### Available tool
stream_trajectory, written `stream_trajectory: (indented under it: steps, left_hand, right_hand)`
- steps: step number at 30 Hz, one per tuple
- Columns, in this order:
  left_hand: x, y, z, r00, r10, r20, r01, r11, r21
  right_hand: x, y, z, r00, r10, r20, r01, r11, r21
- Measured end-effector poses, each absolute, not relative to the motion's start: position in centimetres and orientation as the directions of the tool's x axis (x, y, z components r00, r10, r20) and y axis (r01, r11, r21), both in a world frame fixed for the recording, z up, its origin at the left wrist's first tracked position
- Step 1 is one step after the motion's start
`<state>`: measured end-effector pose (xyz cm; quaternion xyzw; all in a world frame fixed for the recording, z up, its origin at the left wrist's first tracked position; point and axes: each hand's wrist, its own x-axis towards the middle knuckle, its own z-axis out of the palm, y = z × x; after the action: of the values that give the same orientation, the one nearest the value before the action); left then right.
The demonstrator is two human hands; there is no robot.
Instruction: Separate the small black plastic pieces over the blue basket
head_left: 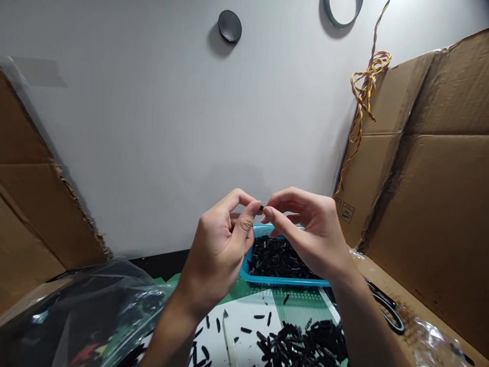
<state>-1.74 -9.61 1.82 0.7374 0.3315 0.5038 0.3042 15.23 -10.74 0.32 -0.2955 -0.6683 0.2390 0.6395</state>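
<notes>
A small black piece (262,208) is pinched between the fingertips of both hands, above the blue basket's left part. My left hand (221,244) grips its left end with thumb and forefinger, and my right hand (309,229) has thumb and forefinger closed at its right end. Behind and below the hands, the blue basket (282,281) holds many black pieces. A pile of similar black pieces (305,344) lies nearer, with loose ones scattered over a white sheet (248,308). A pale pointed tool (229,339) rests on that sheet.
Clear plastic bags lie at the left (130,290) and lower right (435,339). Black-handled scissors (389,313) sit beside my right forearm. Cardboard walls stand left (30,204) and right (431,204); twisted yellow wire (367,86) hangs at the back right.
</notes>
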Motion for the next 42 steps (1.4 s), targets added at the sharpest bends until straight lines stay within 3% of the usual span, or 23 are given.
stream_trajectory:
  steps: [4,8,17,32,42]
  left_hand:
    - [-1.7,-10.2,2.0,0.252,0.777,0.577,0.199,-0.625,0.755]
    - [-1.7,-10.4,2.1,0.235,0.779,0.581,0.205,-0.624,0.754]
    - [-1.7,-10.1,2.0,0.225,0.799,0.558,0.141,-0.593,0.792]
    - [-1.8,-9.9,1.9,0.181,0.816,0.549,0.113,-0.571,0.813]
    - [-2.3,-9.6,1.7,0.247,0.817,0.522,0.119,-0.56,0.82]
  right_hand:
    - [15.2,-10.7,0.5,-0.031,0.768,0.64,-0.136,0.631,-0.764]
    - [15.3,-10.9,0.7,-0.035,0.783,0.621,-0.198,0.603,-0.773]
    - [15.2,-10.8,-0.1,-0.012,0.662,0.75,0.018,0.75,-0.661]
    - [15.3,-10.8,0.2,-0.041,0.602,0.798,0.273,0.775,-0.57]
    - [15.7,-10.2,-0.4,-0.047,0.639,0.768,0.153,0.764,-0.627]
